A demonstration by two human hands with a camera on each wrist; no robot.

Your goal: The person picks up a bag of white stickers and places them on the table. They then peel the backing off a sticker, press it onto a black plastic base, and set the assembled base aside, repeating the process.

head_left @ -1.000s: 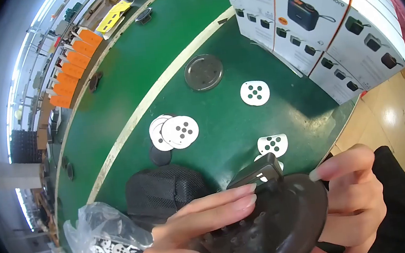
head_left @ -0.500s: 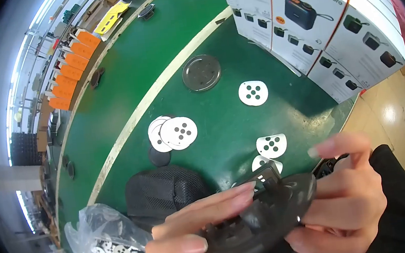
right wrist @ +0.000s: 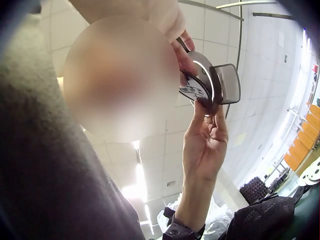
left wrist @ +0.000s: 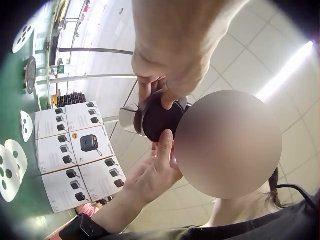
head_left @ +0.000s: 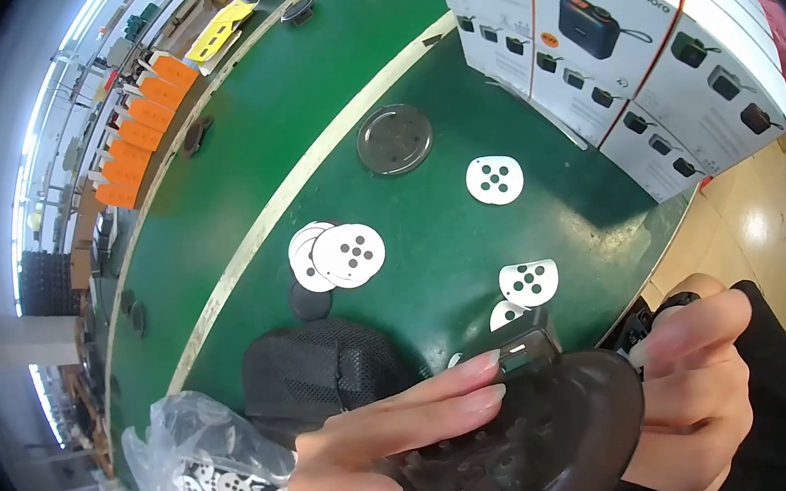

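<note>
My left hand (head_left: 391, 440) grips a dark, glossy round piece (head_left: 569, 429) from its left side, fingers lying across its face and thumb lower down. A rectangular tab (head_left: 526, 347) sticks out at its upper edge. On the right side my right hand (head_left: 691, 396) holds the same piece, index finger bent above the rim. The left wrist view shows its black round face (left wrist: 161, 117) between both hands. In the right wrist view a clear loop-like part (right wrist: 230, 84) juts out, and a pale marked surface (right wrist: 194, 91) shows by the fingers.
Several white perforated discs (head_left: 349, 255) and a clear round lid (head_left: 394, 139) lie on the green table. A black mesh case (head_left: 320, 370) and a plastic bag (head_left: 209, 460) stand at left, printed boxes (head_left: 602, 37) at upper right.
The round piece tilted edge-on and then turned its face back up towards the head camera. My right index finger shifted; a black item now shows behind it.
</note>
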